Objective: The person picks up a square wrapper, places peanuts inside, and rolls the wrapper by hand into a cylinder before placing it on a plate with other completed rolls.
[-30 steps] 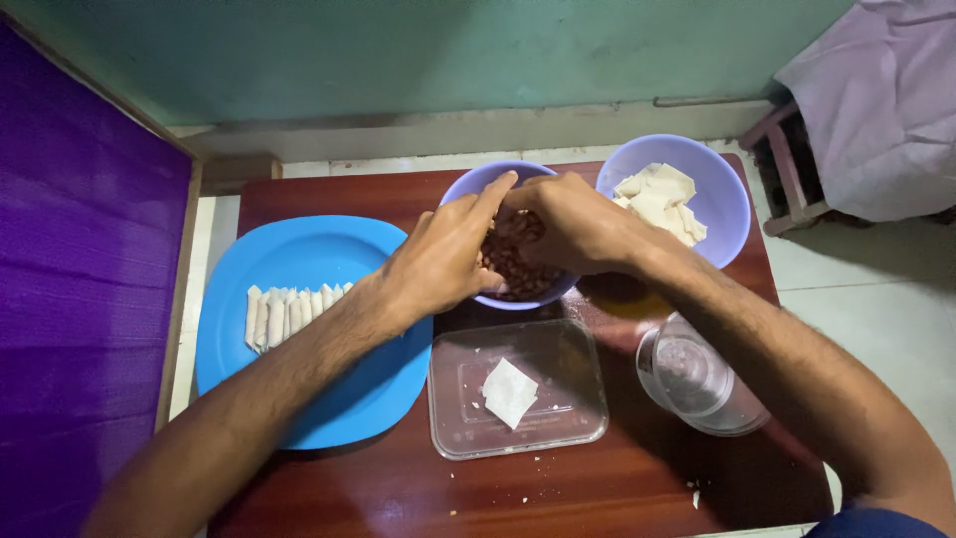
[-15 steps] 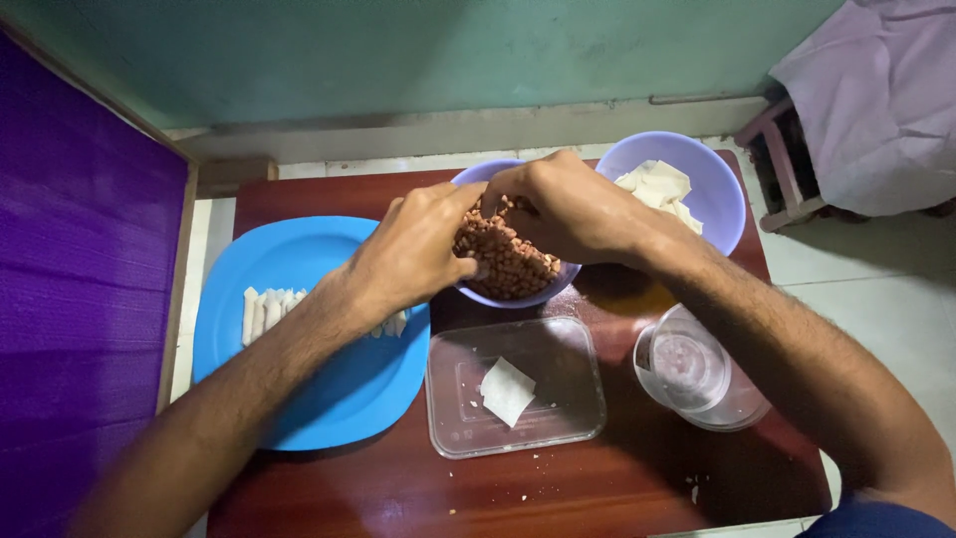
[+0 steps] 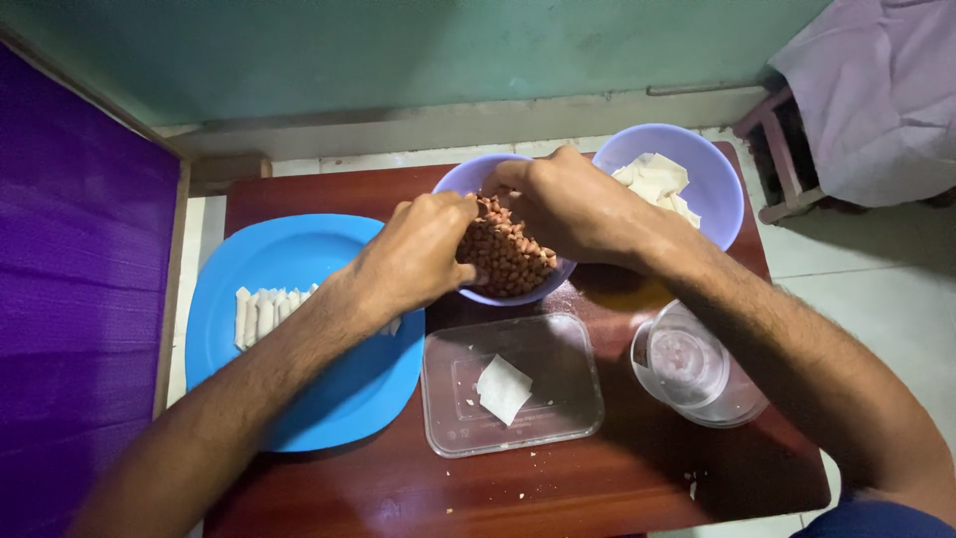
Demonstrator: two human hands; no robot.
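Over the purple bowl (image 3: pixel 468 179), both hands (image 3: pixel 418 254) (image 3: pixel 568 204) pinch brown filling (image 3: pixel 508 259); another bowl (image 3: pixel 712 174) holds wrappers (image 3: pixel 652 179).

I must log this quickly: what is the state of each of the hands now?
Left hand: curled closed in the bowl of peanuts; whether it holds any cannot be told.
Right hand: curled over the peanuts; grip cannot be told.

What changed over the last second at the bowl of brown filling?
Both hands, left hand and right hand, went from hovering over the filling bowl to digging into it. Blue plate, clear tray with its wrapper, wrapper bowl and cup stayed put.
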